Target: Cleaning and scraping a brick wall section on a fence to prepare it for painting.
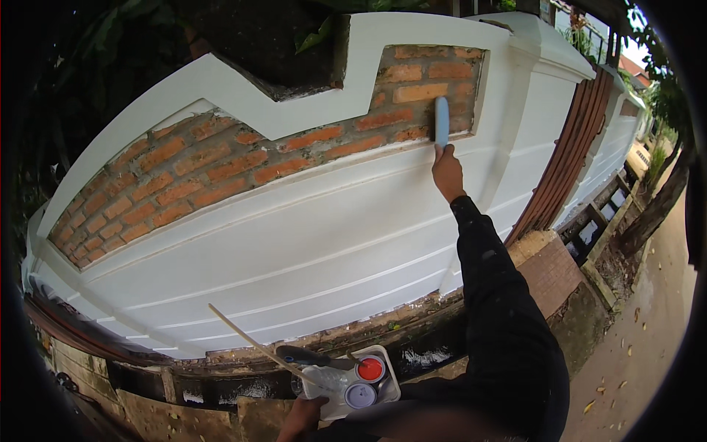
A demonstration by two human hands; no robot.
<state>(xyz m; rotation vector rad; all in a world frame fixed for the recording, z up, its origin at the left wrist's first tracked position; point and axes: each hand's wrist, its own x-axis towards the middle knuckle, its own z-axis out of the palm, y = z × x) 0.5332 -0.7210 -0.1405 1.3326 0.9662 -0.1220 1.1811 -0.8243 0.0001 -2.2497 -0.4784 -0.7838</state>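
Note:
My right hand (448, 173) reaches out to the wall, its fingers closed round the lower end of a long light blue brush (442, 118). The brush stands nearly upright against the inset brick panel (302, 141), by its right end. Whatever bristles it has face the bricks and are mostly hidden. Low in the view, my left hand (303, 414) grips the side of a white tray (390, 361). Inside it sit an open can of red paint (370, 368), a can with a pale lavender top (361, 395), a dark-handled tool (303, 356) and clear plastic.
A thin wooden stick (247, 335) pokes up from the tray. Below the white wall (294, 250) runs a ditch (427, 359) with dark water. To the right are a rust-brown metal gate (563, 155), a tree trunk (659, 206) and a road (633, 331) strewn with leaves.

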